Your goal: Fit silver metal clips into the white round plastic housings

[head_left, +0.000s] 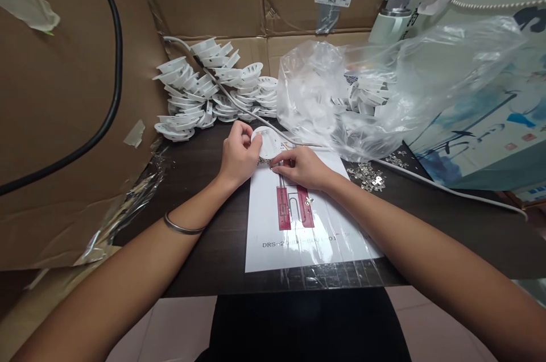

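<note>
Centre frame, left hand [239, 153] pinches the disc [268, 143], right hand [306, 167] bunches its fingertips, hold unclear, and a slack left pinch could let the disc slip!

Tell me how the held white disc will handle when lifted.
The white disc looks stiff: its outline is undistorted in the left hand. Thin similar discs behind suggest it's light. On its round edge, it might roll.

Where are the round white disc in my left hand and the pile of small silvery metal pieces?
Round white disc [269, 144], head view: upper face, near its middle.
Pile of small silvery metal pieces [370, 178], head view: pieces around its middle.
</note>
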### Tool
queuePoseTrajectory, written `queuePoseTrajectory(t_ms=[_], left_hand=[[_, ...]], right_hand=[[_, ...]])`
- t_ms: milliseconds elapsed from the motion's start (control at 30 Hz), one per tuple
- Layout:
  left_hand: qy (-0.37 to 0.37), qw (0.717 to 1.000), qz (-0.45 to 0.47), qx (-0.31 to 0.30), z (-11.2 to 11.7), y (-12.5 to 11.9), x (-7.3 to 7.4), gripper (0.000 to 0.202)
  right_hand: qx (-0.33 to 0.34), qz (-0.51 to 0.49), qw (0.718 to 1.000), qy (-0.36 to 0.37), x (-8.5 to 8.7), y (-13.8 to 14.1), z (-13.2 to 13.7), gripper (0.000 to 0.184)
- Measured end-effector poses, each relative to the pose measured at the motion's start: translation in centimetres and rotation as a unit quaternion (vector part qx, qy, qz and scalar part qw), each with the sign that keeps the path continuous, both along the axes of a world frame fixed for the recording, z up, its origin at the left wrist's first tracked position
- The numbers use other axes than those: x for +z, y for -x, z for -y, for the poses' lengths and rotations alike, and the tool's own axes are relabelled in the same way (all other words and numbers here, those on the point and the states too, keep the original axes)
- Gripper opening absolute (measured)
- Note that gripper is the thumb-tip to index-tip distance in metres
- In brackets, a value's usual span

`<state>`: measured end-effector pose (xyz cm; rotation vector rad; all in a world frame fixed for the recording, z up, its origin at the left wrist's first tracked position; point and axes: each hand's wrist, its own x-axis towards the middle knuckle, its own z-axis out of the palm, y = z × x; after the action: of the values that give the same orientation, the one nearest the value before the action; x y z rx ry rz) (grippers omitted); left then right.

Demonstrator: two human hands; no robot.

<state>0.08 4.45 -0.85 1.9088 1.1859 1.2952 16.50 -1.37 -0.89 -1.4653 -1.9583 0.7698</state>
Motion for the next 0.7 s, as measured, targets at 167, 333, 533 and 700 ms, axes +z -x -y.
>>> queuePoseTrajectory(t_ms=[167, 333, 533, 700], left_hand=[[0.001, 1.0, 0.001, -0.004, 0.22, -0.09, -0.08, 0.018], [0.0, 1.0, 0.01, -0.008, 0.18, -0.06, -0.19, 0.018], [0.013, 1.0, 0.008, -0.012, 0.18, -0.22, -0.13, 0.018], [0.022, 0.999, 0.026, 0.005, 0.09, -0.66, -0.09, 0.017]], right_hand=[[0.005, -0.003, 1.0, 0.016, -0.02, 0.03, -0.05, 0.019], [0.017, -0.019, 0.999, 0.036, -0.02, -0.36, 0.06, 0.016], [0.025, -0.03, 0.998, 0.054, 0.16, -0.61, 0.06, 0.013], [0.03, -0.028, 0.998, 0.055, 0.34, -0.62, 0.22, 0.009]])
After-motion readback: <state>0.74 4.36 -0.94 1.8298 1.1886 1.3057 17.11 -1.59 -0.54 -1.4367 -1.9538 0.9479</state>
